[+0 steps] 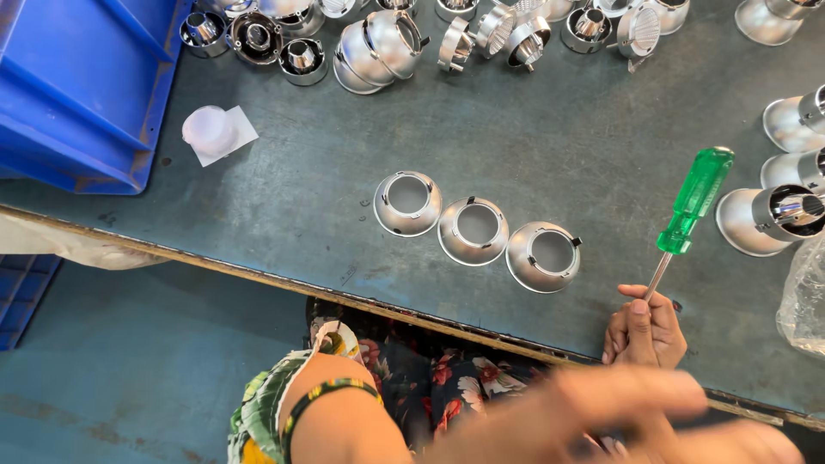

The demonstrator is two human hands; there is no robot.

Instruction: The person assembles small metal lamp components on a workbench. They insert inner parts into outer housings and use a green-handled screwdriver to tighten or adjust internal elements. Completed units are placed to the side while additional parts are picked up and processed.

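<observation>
My right hand [644,333] rests on the near edge of the dark work table [284,185], fingers closed round the metal shaft of a screwdriver with a clear green handle [694,199]; the tool points up and away from me. My left arm sweeps across the bottom of the view in a blur, and my left hand [640,397] sits just below the right one; its fingers and anything in them are unreadable. Three silver cone-shaped metal cups [473,231] stand mouth-up in a diagonal row, left of the screwdriver and apart from both hands.
A blue plastic crate [77,86] fills the far left corner. A white round cap on a paper square [212,131] lies beside it. Several loose silver housings [378,47] line the far edge. Larger silver assemblies [769,222] and a clear bag [803,296] sit at right.
</observation>
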